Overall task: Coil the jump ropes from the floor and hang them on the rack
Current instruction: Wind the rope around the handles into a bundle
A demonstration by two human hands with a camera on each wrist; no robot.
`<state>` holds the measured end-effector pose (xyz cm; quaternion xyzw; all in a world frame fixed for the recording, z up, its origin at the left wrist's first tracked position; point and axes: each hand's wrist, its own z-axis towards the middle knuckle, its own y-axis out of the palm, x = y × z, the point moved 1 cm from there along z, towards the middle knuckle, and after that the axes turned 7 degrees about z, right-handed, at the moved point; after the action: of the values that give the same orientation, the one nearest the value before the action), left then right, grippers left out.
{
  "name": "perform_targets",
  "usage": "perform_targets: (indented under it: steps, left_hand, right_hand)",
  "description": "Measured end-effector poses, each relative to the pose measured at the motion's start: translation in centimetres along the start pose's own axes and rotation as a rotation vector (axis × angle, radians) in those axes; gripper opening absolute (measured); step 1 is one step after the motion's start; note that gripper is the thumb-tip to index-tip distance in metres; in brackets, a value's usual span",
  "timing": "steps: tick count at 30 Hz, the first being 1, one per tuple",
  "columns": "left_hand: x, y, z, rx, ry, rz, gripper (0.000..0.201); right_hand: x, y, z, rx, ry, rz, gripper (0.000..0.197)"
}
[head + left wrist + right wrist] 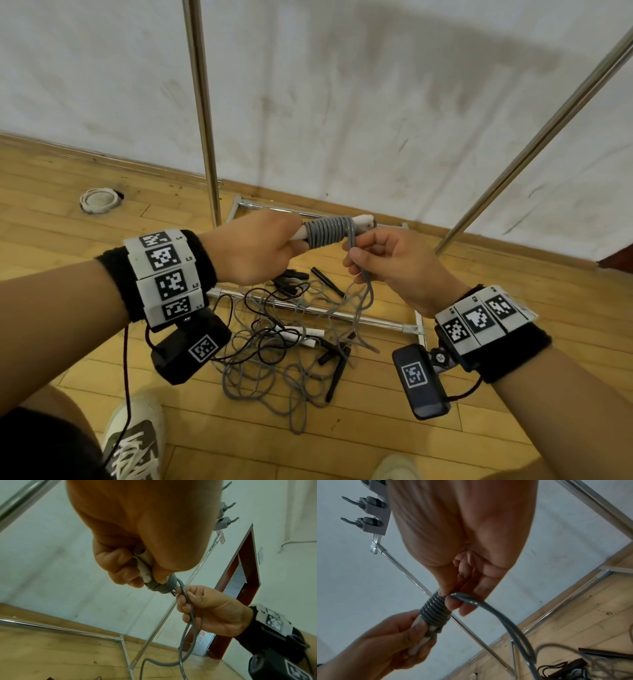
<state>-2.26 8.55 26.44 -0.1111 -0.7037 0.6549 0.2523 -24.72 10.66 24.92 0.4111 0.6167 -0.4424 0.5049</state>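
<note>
Left hand (255, 248) grips white handles (361, 221) wound with grey jump rope (327, 231); right hand (394, 265) pinches its doubled cord. More ropes (274, 346) lie tangled on the floor (376, 428) beneath, beside the rack (202, 102).

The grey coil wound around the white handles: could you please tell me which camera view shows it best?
The right wrist view: the grey coil fills the middle, each turn distinct, between the left hand and right hand. The head view shows it whole but smaller; the left wrist view sees it mostly end-on, partly hidden by fingers.
</note>
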Motion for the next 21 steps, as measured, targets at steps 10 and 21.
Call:
perform_targets:
  steps: [10,21]
  left_hand:
    - [0.5,-1.3,-0.8,-0.041,0.093,-0.393,0.017]
    - [0.8,-2.4,-2.8,-0.144,0.246,-0.462,0.016]
  right_hand:
    - [1.6,0.2,-1.0,-0.073,-0.059,-0.027,0.027]
    - [1.2,-1.1,-1.1,-0.122,-0.134,-0.198,0.015]
